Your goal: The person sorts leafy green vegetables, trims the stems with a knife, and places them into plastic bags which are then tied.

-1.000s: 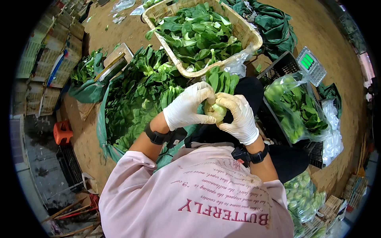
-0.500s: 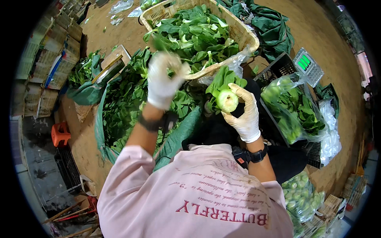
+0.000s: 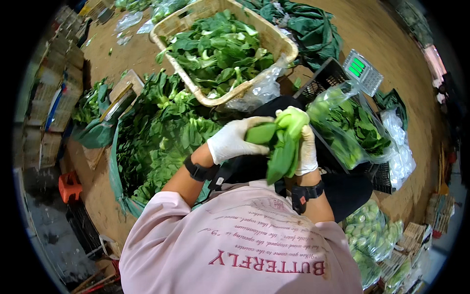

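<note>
Both my hands wear white gloves. My right hand [image 3: 307,152] grips a head of bok choy [image 3: 284,142] by its pale base, with the green leaves hanging down toward me. My left hand [image 3: 232,141] holds one of its outer leaves on the left side. The bok choy is in front of my chest, above my dark lap. A heap of leafy greens [image 3: 156,142] lies on a green sheet to my left.
A woven basket [image 3: 281,41] filled with greens stands ahead. A black crate [image 3: 328,78] with a clear bag of greens [image 3: 350,125] and a small scale [image 3: 362,71] are at right. More bagged bok choy [image 3: 372,235] lies at lower right. Stacked crates [image 3: 49,98] line the left.
My left hand came back from the basket area to the bok choy. The bok choy has been turned, leaves now pointing toward me.
</note>
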Available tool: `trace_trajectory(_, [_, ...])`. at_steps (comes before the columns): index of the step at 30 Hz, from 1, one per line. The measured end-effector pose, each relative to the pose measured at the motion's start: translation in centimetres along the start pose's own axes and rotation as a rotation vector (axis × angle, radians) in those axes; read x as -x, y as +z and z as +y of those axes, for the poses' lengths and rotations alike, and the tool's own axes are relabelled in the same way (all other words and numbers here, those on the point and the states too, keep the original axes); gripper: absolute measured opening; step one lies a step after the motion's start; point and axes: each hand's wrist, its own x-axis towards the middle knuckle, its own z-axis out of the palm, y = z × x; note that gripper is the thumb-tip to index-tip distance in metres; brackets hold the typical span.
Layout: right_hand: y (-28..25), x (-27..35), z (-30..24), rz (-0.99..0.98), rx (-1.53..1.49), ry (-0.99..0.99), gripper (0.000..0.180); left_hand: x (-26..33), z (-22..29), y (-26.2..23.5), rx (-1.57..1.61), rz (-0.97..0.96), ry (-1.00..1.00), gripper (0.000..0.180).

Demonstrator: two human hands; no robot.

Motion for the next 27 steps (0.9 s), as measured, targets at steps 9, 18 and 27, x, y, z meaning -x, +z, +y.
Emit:
trace_trajectory(9, [-2.0,1.8,-1.4,-0.221,0.03,0.011,0.095,-1.7,0.7,3.3,-0.418,0.196,0.35,0.064])
trace_trajectory(18, [-16.4,2.1,-18.1,0.699,1.135,-0.516,0.062,-3.1,-3.0,1.1,-0.98,0.756,0.299,0.058])
trace_trajectory(27, [-19.3,-11.0,-20.4,0.346,2.257,0.471,0.051,-3.4,-5.4,2.2,-0.891,0.861,0.163,0.059])
